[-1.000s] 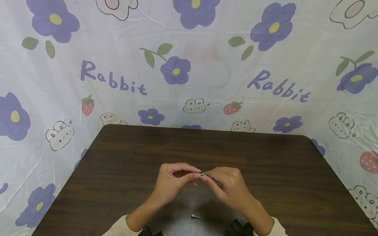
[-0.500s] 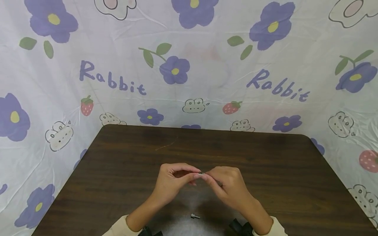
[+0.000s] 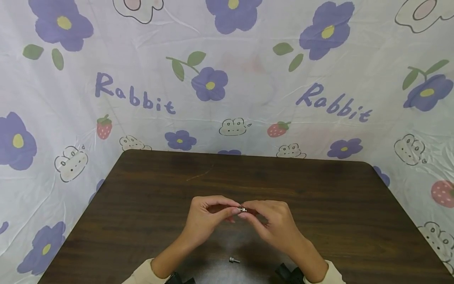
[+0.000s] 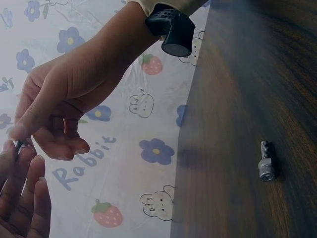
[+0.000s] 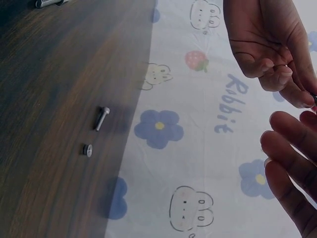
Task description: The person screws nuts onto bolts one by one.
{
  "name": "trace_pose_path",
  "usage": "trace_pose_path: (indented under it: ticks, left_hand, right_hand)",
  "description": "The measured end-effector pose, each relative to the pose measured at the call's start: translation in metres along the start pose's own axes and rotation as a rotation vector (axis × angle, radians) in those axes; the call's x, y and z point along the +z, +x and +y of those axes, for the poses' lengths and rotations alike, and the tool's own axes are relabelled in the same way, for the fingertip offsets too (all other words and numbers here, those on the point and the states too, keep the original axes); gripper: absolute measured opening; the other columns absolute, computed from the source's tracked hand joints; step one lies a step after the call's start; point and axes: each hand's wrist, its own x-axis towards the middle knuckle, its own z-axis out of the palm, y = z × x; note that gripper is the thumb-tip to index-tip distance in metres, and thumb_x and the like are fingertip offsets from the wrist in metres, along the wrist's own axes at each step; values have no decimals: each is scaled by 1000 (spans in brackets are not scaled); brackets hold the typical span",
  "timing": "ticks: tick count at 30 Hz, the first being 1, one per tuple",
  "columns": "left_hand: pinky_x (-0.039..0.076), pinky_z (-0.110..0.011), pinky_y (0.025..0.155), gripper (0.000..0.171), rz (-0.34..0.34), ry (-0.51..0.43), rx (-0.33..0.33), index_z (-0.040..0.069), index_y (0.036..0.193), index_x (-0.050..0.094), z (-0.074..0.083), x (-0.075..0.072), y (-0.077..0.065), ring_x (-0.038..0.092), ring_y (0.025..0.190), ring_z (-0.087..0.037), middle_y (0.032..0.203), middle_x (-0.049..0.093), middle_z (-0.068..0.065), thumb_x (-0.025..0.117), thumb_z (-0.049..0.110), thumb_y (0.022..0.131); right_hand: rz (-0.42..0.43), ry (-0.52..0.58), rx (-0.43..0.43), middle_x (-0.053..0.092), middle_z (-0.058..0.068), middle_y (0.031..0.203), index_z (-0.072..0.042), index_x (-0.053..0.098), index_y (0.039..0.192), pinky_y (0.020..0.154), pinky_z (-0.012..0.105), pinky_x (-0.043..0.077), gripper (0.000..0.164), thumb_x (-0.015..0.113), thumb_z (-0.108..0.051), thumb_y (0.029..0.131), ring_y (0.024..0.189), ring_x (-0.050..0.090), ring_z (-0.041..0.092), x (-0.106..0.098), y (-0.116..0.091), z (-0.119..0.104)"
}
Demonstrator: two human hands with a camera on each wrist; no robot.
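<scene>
In the head view, my left hand [image 3: 205, 219] pinches a small metal bolt [image 3: 242, 210] above the table between thumb and forefinger. My right hand [image 3: 274, 223] meets it from the other side, with forefinger above and thumb below the bolt's right end. Fingertips hide much of the bolt, and only a dark sliver of the bolt [image 4: 19, 146] shows in the left wrist view. A second, socket-head bolt [image 4: 266, 161] with a nut on its shank lies on the table below the hands.
The dark wooden table [image 3: 159, 173] has rounded far corners and a printed cloth [image 3: 248, 90] behind it. In the right wrist view, another bolt [image 5: 102, 118] lies near a small round metal piece [image 5: 87, 150], with part of a metal item [image 5: 47, 3] at the top left.
Half a second ago my right thumb and forefinger were closed together over the bolt's end; now they are slightly parted and more of the metal shows. The left hand stays almost still.
</scene>
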Motion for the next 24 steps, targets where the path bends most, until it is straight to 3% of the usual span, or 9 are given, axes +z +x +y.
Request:
trace_pose_path:
  ticks: [5,11,15,20,24]
  left_hand:
    - [63,-47,64,10,-8,-3,2,-7,98,75,-1,-1,0,74,68,-24,91,75,-19,74,0,91]
    - [63,-46,63,10,-1,7,-7,-6,98,76,-1,0,0,69,64,-43,90,75,-18,75,1,91]
    - [63,-46,62,10,0,5,-14,-6,98,76,-1,1,-1,70,64,-41,89,75,-18,75,1,90]
    - [63,-46,63,10,-3,6,-22,-6,98,76,-1,1,-1,70,64,-42,90,76,-18,75,0,90]
    - [63,-46,63,10,-4,3,-7,-6,98,76,0,1,0,70,65,-43,90,75,-18,75,-1,90]
  right_hand:
    - [-5,-7,-21,76,2,82,-6,74,91,63,24,60,28,61,-27,104,70,73,12,0,0,2]
    - [-15,-12,-15,65,-6,69,-12,71,80,57,18,53,33,56,-26,107,60,59,3,1,-1,2]
    - [-24,-13,-1,59,-8,65,-13,69,78,55,15,49,37,53,-27,108,58,52,2,2,-3,1]
    - [-8,-32,6,70,-4,74,-10,74,88,59,19,56,37,51,-29,109,63,64,5,2,-5,1]
    - [0,-22,15,76,2,85,-6,73,99,61,23,59,32,58,-33,105,70,72,11,1,-2,0]
